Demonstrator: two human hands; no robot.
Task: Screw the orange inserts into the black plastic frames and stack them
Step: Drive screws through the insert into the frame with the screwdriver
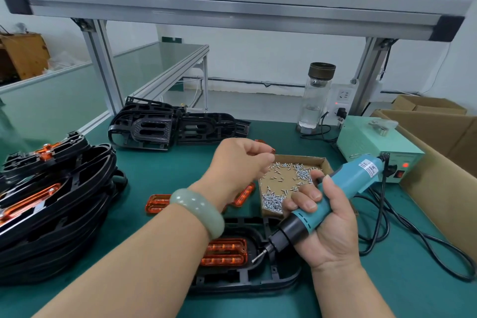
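A black plastic frame (pixel 247 281) lies on the green mat in front of me, with an orange insert (pixel 224 252) seated in it. My right hand (pixel 327 230) grips a teal electric screwdriver (pixel 346 186), tilted so its bit hovers at the insert's right end. My left hand (pixel 240 160) reaches over a shallow cardboard tray (pixel 291 159) of small silver screws (pixel 273 199). Its fingertips are bunched in a pinch at the tray's left edge, apparently on screws. Loose orange inserts (pixel 157 202) lie beneath my left wrist.
A tall stack of assembled frames (pixel 51 201) fills the left. Bare black frames (pixel 165 126) are piled at the back. At the right are the screwdriver's power box (pixel 374 147), its black cable (pixel 413 235), a glass bottle (pixel 316 95) and a large cardboard carton (pixel 438 152).
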